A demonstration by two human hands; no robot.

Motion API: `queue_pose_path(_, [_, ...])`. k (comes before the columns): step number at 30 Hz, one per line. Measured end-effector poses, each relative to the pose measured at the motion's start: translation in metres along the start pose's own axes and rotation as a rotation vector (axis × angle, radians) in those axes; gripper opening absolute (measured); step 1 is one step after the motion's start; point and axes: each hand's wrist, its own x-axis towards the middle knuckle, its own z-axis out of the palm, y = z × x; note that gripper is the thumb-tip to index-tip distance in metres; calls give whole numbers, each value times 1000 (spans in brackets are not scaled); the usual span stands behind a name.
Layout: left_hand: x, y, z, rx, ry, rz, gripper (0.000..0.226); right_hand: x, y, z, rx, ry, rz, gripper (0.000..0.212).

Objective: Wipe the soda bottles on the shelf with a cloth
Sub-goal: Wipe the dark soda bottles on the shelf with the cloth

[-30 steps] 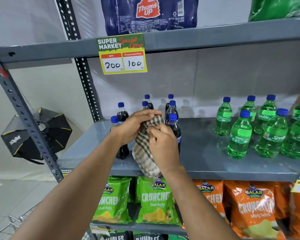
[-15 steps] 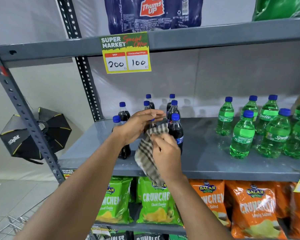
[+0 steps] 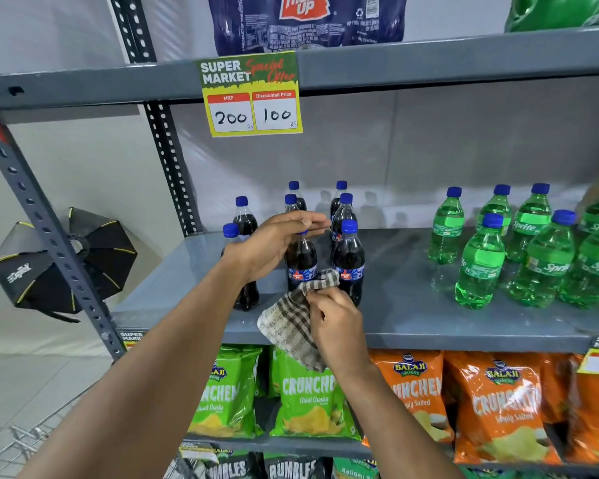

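Several dark cola bottles with blue caps stand at the left of the grey middle shelf (image 3: 429,326). My left hand (image 3: 274,243) grips the top of the front cola bottle (image 3: 301,262), covering its cap. My right hand (image 3: 336,323) holds a brown checked cloth (image 3: 291,323) against the lower part of that bottle, near its label. Another cola bottle (image 3: 348,261) stands close on the right, touching the cloth's upper edge. Several green Sprite bottles (image 3: 481,264) stand at the right of the same shelf.
The shelf above carries a price sign (image 3: 251,95) and a wrapped Thums Up pack (image 3: 308,19). Green and orange chip bags (image 3: 312,395) fill the shelf below. A slotted upright post (image 3: 49,229) stands at left, with a black softbox (image 3: 63,261) behind it.
My right hand has slid the cloth down from the bottle's neck to its lower body. The left hand stayed on the bottle's top, and the bottle is uncovered now.
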Motion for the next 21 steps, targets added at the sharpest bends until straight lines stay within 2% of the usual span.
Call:
queue_pose_path(4, [1,2,-6,60,-18,-24,36,0,-7,-14,52,54,-35,19])
queue_pose_path(8, [4,17,-3,243,78,-22,33,-1,-11,-50,116,252,-92,15])
queue_pose_path(11, [6,33,17,580,189,183,36,7,-6,-82,103,336,-115,16])
queue_pose_path(13, [13,35,38,719,174,328,42,16,1,-97,90,328,-91,20])
queue_pose_path(14, [18,33,49,724,147,327,46,20,4,-102,81,313,-78,21])
queue_pose_path(16, [28,26,65,630,87,197,50,26,9,-106,61,283,-69,19])
queue_pose_path(18, [36,15,70,527,59,76,46,30,13,-104,44,271,-76,17])
queue_pose_path(21, [42,6,67,396,76,12,40,38,18,-98,24,252,-91,17])
